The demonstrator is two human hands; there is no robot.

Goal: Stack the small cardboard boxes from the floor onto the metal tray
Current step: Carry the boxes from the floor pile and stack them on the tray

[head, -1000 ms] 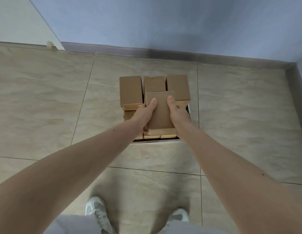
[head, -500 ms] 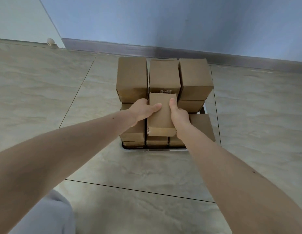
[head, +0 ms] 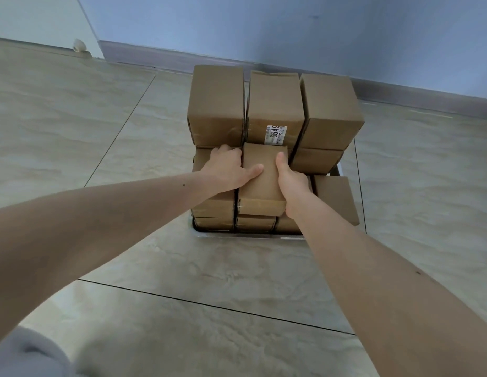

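Boxes (head: 275, 104) stacked on tray (head: 250, 235) (back rows higher), wall (head: 291, 31) behind.

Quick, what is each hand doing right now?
Left hand: grips the middle box by its left side.
Right hand: grips the same box's right side.

A white label (head: 276, 135) sits on the near face of the middle cardboard box (head: 275, 104) in the back row, just above the centre of the frame. It is turned sideways and shows the large digits "6649". Smaller print beside them is too fine to read.
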